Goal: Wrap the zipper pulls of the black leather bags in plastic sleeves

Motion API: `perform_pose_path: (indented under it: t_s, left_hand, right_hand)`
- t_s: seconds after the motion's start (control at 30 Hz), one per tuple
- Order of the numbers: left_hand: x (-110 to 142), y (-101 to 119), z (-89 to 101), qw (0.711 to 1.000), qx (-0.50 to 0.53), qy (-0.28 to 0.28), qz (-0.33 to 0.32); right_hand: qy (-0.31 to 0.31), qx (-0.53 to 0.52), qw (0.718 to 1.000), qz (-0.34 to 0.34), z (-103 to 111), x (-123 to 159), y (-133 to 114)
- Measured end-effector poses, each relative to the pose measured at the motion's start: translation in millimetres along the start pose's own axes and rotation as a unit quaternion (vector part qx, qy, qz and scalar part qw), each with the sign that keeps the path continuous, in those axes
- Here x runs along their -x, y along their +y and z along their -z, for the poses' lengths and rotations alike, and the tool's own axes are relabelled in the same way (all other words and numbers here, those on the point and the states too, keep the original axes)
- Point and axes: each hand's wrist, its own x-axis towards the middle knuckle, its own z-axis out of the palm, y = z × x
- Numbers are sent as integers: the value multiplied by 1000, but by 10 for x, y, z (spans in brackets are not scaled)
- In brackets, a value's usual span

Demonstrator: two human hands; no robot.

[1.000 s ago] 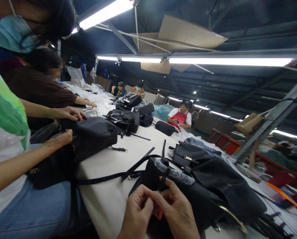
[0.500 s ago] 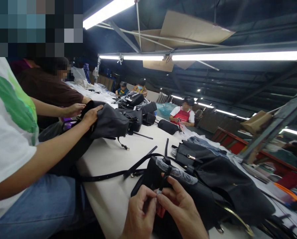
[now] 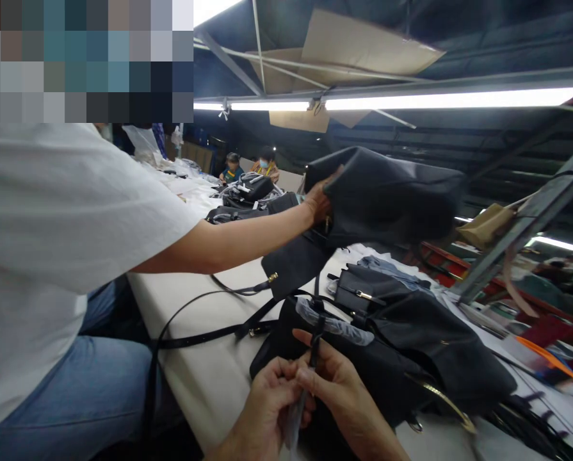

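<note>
A black bag [image 3: 382,365] lies in front of me on the table, its top handle [image 3: 337,324] wrapped in clear plastic. My left hand [image 3: 267,397] is closed, fingertips pinching at the lower end of a narrow black strap [image 3: 315,346]. Beside it, touching, my right hand [image 3: 346,390] also pinches that strap between thumb and fingers, index finger stretched upward. Below the fingertips hangs a strip of clear plastic film [image 3: 293,419]. The strap's exact end is hidden by my fingers.
At the left a co-worker in a white shirt [image 3: 75,205] reaches across, the hand [image 3: 321,202] holding up another black bag [image 3: 392,192]. More black bags [image 3: 440,339] lie at the right. Long straps trail over the pale table [image 3: 190,371]. A metal post [image 3: 526,224] slants at the right.
The co-worker has swung a black bag from the left up and rightward over the table. A strip of clear plastic now hangs below my fingers; my hands stay close together at the strap.
</note>
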Motion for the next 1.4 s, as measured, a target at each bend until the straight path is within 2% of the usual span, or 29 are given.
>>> perform_pose_path:
  t_s: [0.13,0.33,0.53,0.63,0.73,0.83,0.97,1.07,1.23,1.33,1.4]
  left_hand:
    - [28,20,63,999,-13,-27,-12]
    - [118,136,221,992,-86,-92,16]
    - [222,182,428,990,-70,-105,70]
    - [237,151,475,991,-80,-94,50]
    - [214,123,475,992,-116,-56,7]
    - [200,122,475,991,-130,-33,-3]
    - [219,132,518,994,-77,-78,10]
    - [222,134,541,994,-63,-89,19]
    - [214,187,501,988,-127,-87,24]
    - [227,229,472,985,-134,-97,44]
    - [236,241,461,983,-129,-117,65]
  right_hand:
    - [-29,-13,999,-1,68,-20,19]
    - [-21,-11,999,-30,91,16,-16]
    - [5,-31,999,-39,54,45,-17]
    - [4,-16,999,-34,51,80,-10]
    - [9,19,999,-29,60,117,-28]
    - [16,32,999,-41,59,139,-64]
    - [-14,116,993,-22,-8,120,-56]
    - [-17,150,989,-11,-77,88,11]
    - [4,145,989,-4,-61,166,193]
    - [24,139,989,39,-17,338,449]
    - [62,170,979,99,-31,467,676]
